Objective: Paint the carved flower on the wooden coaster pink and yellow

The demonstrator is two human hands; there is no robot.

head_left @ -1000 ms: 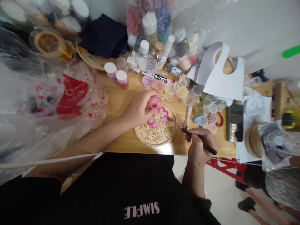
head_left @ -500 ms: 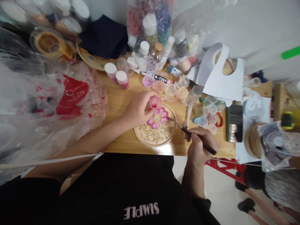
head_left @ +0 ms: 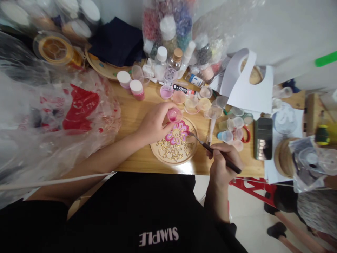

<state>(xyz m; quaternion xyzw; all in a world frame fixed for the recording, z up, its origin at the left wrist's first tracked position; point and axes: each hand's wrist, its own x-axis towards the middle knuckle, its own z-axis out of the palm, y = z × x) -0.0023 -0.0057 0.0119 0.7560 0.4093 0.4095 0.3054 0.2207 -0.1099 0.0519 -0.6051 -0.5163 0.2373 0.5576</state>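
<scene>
A round wooden board (head_left: 161,157) lies near the table's front edge, with gold wire outlines on it. At its upper part is a flower (head_left: 177,133) coloured pink and lilac; the scrollwork below shows bare wood. My left hand (head_left: 156,123) is closed around a small clear cup (head_left: 174,115) with pink contents, held just above the flower's top petals. In my right hand (head_left: 225,163) is a thin spatula tool (head_left: 210,149) with a dark handle, gripped like a pen. Its metal tip is at the flower's right edge; whether it touches cannot be told.
Several small cups of pale colours (head_left: 204,104) stand behind the board, near a B-7000 glue tube (head_left: 180,89). Two white-lidded jars (head_left: 137,89) stand left of them. A phone (head_left: 263,138) lies at right. Plastic bags (head_left: 81,105) crowd the left. Another person's legs (head_left: 292,239) show lower right.
The tool in my right hand has shifted very slightly left, its handle end a little lower. My left hand and the cup stay where they were.
</scene>
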